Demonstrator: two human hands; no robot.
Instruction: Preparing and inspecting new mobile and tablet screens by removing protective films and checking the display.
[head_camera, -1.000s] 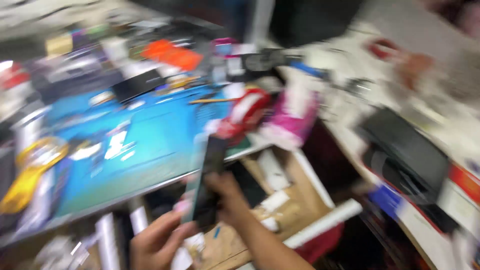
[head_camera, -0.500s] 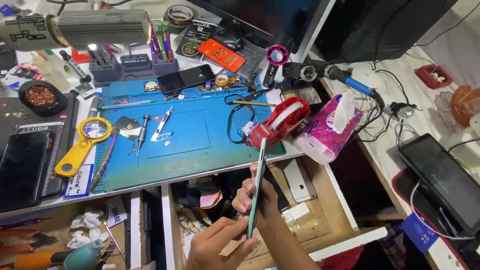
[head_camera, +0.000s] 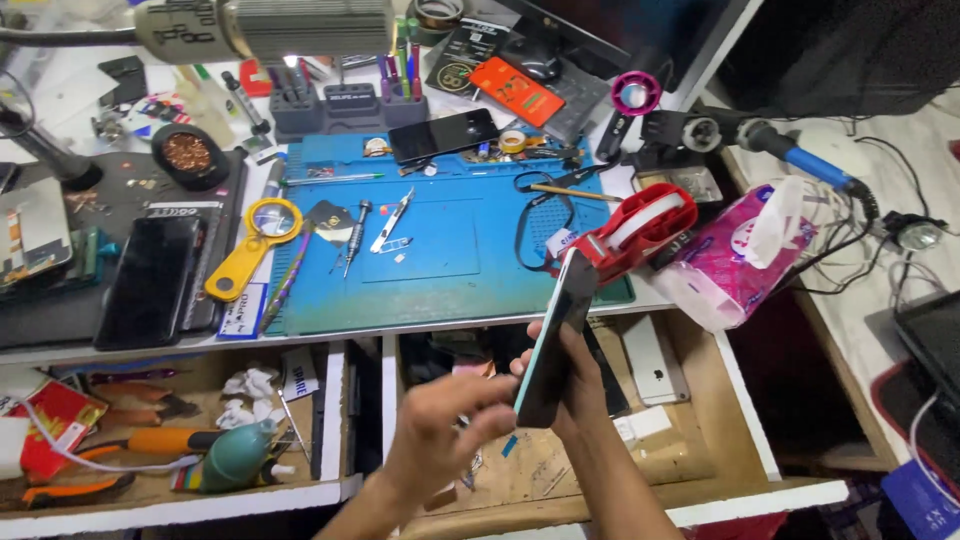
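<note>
Wooden drawer: open, white phone inside | both hands' fingers gripping dark phone

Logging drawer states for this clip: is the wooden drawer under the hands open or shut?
Open. The wooden drawer is pulled out from under the blue work mat, its inside showing a white phone back and scraps.

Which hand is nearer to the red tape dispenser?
Right. The right hand is just below the red tape dispenser, behind the phone; the left hand is lower and farther left.
</note>
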